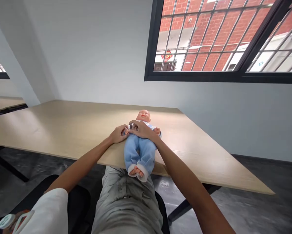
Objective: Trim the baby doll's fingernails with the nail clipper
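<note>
A baby doll (139,148) in light blue trousers lies on its back at the table's near edge, its feet reaching past the edge toward my lap. My left hand (120,133) is closed around the doll's hand at the doll's left side in the picture. Over the doll's belly, my right hand (140,128) pinches a small shiny metal nail clipper (131,126), held close to those little fingers. My fingers partly cover the clipper, so its jaws are hard to make out. The doll's other hand (157,130) rests free on the right.
The wooden table (62,126) spreads out under the doll, against a white wall. A barred window (209,39) is above it. Beside my left arm, a bottle with a white cap (6,221) shows over a black chair (78,201).
</note>
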Demonstrator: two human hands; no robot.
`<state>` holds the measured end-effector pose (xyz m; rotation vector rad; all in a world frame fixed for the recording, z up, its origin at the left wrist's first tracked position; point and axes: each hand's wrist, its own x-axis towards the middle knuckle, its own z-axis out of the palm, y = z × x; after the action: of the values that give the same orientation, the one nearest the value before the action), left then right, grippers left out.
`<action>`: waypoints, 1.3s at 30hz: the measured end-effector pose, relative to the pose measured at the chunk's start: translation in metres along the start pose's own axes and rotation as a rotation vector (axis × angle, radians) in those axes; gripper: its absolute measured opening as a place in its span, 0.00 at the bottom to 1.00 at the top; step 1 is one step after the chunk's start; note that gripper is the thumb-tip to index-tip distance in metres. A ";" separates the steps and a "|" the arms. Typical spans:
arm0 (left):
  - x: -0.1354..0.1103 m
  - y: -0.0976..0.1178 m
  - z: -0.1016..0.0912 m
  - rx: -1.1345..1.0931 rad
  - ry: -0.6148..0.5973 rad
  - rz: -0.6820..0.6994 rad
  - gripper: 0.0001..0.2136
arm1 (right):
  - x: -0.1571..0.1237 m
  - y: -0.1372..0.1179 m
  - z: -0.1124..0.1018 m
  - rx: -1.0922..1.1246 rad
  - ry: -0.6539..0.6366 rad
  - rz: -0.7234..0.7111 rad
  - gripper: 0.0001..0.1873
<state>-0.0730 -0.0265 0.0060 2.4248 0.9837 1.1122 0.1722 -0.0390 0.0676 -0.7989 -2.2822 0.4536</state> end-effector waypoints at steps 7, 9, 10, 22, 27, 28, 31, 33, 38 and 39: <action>-0.002 0.006 0.002 0.039 -0.023 -0.008 0.14 | -0.002 0.007 0.001 0.046 0.031 -0.009 0.20; -0.002 0.006 0.002 0.063 -0.023 -0.016 0.14 | -0.002 0.008 0.001 0.070 0.039 -0.006 0.20; -0.001 0.006 0.002 0.077 -0.023 -0.017 0.14 | -0.001 0.008 0.001 0.076 0.042 -0.005 0.20; -0.002 0.008 -0.001 0.139 -0.030 0.050 0.24 | -0.001 0.001 0.000 0.098 0.145 -0.019 0.23; 0.000 0.008 -0.002 0.113 -0.035 0.033 0.26 | -0.001 0.000 0.000 0.095 0.156 -0.039 0.26; 0.001 0.008 -0.002 0.107 -0.036 0.028 0.26 | -0.001 0.000 0.000 0.096 0.160 -0.037 0.26; 0.001 0.010 -0.003 0.086 -0.037 0.031 0.26 | 0.000 0.000 -0.001 0.088 0.153 -0.030 0.27; 0.001 0.012 -0.003 0.077 -0.037 0.037 0.26 | 0.000 0.001 -0.002 0.082 0.120 -0.028 0.27; 0.001 0.012 -0.003 0.072 -0.017 0.031 0.26 | 0.000 -0.002 -0.004 0.084 0.065 -0.036 0.23; 0.001 0.012 -0.002 0.074 -0.015 0.029 0.26 | 0.000 -0.003 -0.004 0.090 0.063 -0.039 0.23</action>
<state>-0.0689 -0.0342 0.0139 2.5095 1.0049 1.0844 0.1736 -0.0412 0.0722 -0.7132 -2.1995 0.5023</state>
